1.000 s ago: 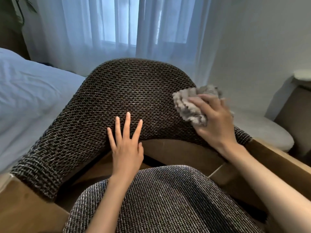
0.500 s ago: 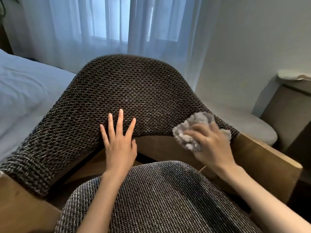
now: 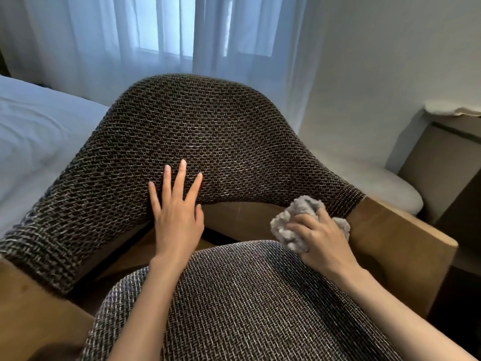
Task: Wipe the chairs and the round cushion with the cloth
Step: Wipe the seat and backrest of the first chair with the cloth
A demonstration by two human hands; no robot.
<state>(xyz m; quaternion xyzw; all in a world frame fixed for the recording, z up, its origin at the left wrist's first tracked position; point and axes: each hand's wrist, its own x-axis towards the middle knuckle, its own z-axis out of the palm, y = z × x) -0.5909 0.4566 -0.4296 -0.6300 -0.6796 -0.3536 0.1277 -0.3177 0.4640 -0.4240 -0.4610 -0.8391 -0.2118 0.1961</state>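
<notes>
A chair with a dark woven backrest and a wooden frame fills the middle of the view. Its grey woven seat cushion bulges in the foreground. My left hand lies flat with straight fingers on the lower part of the backrest. My right hand grips a bunched fluffy grey cloth at the right rear corner of the seat, where the cushion meets the wooden armrest. A pale round cushion shows behind the chair on the right.
A bed with white sheets lies to the left. Sheer white curtains hang behind the chair. A brown cabinet with a pale item on top stands at the right by the white wall.
My right hand has carried the cloth down from the right edge of the backrest to the rear right corner of the seat. My left hand has stayed on the backrest.
</notes>
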